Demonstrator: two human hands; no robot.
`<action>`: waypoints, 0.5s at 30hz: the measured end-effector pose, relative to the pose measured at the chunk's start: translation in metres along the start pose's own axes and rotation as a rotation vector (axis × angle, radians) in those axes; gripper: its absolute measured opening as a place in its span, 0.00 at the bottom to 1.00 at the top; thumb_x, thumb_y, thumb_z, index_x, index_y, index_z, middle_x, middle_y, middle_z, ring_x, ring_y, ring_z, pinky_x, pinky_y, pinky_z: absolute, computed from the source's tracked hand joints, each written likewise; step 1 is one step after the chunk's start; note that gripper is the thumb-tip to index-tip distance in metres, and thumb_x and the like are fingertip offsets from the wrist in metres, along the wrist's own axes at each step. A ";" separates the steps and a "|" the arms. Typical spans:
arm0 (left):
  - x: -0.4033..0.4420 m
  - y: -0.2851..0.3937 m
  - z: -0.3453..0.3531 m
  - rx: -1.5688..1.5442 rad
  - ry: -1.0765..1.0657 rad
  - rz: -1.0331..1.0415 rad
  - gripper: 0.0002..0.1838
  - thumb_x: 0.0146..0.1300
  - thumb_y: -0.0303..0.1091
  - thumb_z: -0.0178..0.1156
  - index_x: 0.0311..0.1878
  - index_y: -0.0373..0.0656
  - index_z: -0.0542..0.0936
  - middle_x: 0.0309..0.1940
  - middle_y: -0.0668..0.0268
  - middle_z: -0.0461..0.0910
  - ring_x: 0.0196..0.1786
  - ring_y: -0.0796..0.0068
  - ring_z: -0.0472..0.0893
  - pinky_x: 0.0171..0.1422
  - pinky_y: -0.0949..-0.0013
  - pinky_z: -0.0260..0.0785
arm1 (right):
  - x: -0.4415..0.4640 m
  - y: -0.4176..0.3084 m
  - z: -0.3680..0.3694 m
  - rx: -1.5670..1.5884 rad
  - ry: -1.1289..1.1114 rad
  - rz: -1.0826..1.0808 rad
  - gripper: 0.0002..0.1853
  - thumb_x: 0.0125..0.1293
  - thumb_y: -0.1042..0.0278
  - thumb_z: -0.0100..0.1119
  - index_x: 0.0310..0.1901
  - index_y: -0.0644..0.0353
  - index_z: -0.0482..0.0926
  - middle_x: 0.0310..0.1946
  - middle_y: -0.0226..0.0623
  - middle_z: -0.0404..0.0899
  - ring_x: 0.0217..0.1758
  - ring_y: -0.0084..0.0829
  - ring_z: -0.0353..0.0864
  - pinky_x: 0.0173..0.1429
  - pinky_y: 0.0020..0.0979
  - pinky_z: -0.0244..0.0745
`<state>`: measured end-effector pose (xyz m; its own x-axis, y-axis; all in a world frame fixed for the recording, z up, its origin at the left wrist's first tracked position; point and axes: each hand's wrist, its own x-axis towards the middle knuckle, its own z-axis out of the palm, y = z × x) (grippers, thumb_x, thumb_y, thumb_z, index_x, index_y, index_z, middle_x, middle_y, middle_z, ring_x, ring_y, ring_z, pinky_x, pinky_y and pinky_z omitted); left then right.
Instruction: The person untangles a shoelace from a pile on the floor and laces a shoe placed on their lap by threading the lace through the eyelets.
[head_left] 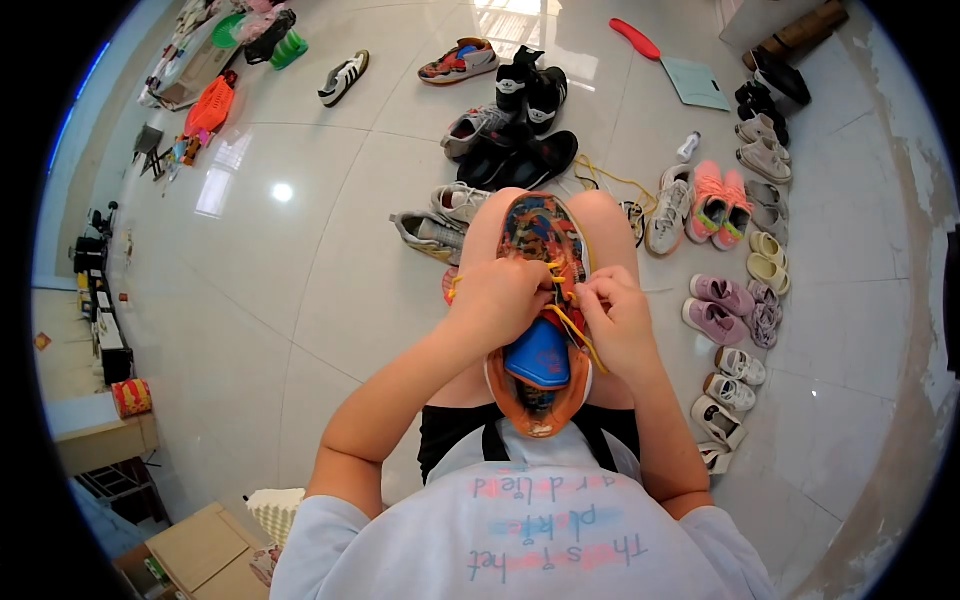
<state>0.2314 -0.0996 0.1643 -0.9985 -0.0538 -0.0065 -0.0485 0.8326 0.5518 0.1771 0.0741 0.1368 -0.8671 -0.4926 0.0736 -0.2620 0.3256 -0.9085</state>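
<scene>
An orange and red patterned shoe [540,400] rests on my thighs, its blue tongue [538,355] showing and its heel end toward my body. Yellow laces [575,330] run across its middle, with a loose length on the right side. My left hand [510,295] lies on the left edge of the lacing, fingers curled and pressed together; what they pinch is hidden. On the right side, my right hand [612,310] has its fingertips pinched together at the yellow lace beside the eyelets.
Black shoes [520,160] and grey shoes [425,235] sit on the floor beyond my knees. Pink shoes [718,205] and several other pairs line the right side. A red insole [635,38] lies near a pale board [695,84]. A cardboard box [205,550] stands at lower left.
</scene>
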 end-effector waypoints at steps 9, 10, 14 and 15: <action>-0.005 -0.016 -0.001 -0.254 0.035 -0.008 0.06 0.52 0.34 0.66 0.32 0.45 0.81 0.25 0.62 0.81 0.28 0.60 0.80 0.33 0.61 0.72 | 0.003 -0.020 -0.001 0.017 -0.049 0.101 0.09 0.62 0.70 0.62 0.29 0.68 0.77 0.33 0.41 0.73 0.29 0.31 0.76 0.35 0.29 0.72; -0.006 -0.016 0.000 -0.255 0.037 -0.011 0.06 0.52 0.34 0.66 0.32 0.45 0.81 0.25 0.62 0.81 0.28 0.60 0.80 0.33 0.61 0.72 | 0.003 -0.021 -0.001 -0.002 -0.054 0.111 0.09 0.62 0.70 0.62 0.29 0.68 0.77 0.33 0.41 0.73 0.29 0.31 0.76 0.35 0.29 0.72; -0.002 -0.009 -0.001 -0.112 0.047 0.106 0.06 0.55 0.35 0.63 0.34 0.45 0.83 0.26 0.61 0.82 0.29 0.59 0.81 0.34 0.59 0.72 | 0.006 -0.023 -0.003 0.009 -0.084 0.125 0.10 0.62 0.69 0.61 0.29 0.68 0.77 0.32 0.41 0.72 0.29 0.32 0.76 0.35 0.29 0.72; 0.000 -0.007 -0.004 -0.018 -0.066 0.063 0.07 0.55 0.36 0.62 0.34 0.45 0.84 0.27 0.61 0.82 0.30 0.58 0.81 0.35 0.59 0.72 | 0.006 -0.022 -0.004 0.007 -0.086 0.124 0.10 0.62 0.69 0.61 0.29 0.68 0.77 0.32 0.41 0.72 0.29 0.32 0.76 0.35 0.29 0.72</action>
<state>0.2321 -0.1079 0.1636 -0.9990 0.0350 -0.0263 0.0139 0.8231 0.5677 0.1761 0.0671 0.1585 -0.8531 -0.5164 -0.0742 -0.1521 0.3823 -0.9114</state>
